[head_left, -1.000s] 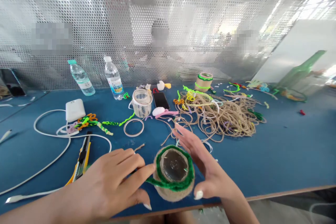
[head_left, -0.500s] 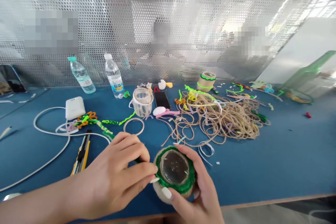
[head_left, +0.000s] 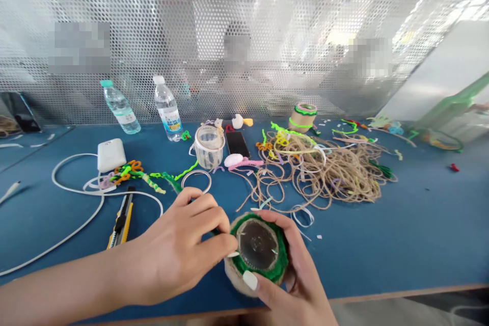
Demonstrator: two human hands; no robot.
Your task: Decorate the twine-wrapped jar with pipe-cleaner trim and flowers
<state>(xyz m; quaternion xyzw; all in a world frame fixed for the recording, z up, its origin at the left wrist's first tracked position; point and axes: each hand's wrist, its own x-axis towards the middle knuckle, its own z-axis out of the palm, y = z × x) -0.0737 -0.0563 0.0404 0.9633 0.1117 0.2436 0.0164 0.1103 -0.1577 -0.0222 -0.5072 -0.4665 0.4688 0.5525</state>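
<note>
A round twine-wrapped container (head_left: 239,277) has a fuzzy green band (head_left: 281,265) around a dark, clear-looking round face that points up at the camera. My right hand (head_left: 301,275) grips it from the right, thumb in front and fingers behind. My left hand (head_left: 191,244) is closed at the band's left edge, thumb and fingertips pinching a green fuzzy strand. Part of that strand (head_left: 171,181) shows beyond my left knuckles; the rest is hidden by my fingers.
A yellow box cutter (head_left: 121,221), white cable (head_left: 86,219) and white power bank (head_left: 111,155) lie left. Behind are two bottles (head_left: 123,112) (head_left: 168,112), a striped jar (head_left: 209,150), a phone (head_left: 237,144) and another twine-wrapped pot (head_left: 301,119). Tangled twine (head_left: 344,175) spreads right.
Both hands and the container have shifted slightly right in view. My left hand has moved a little up along the band, and more of the green strand shows behind it.
</note>
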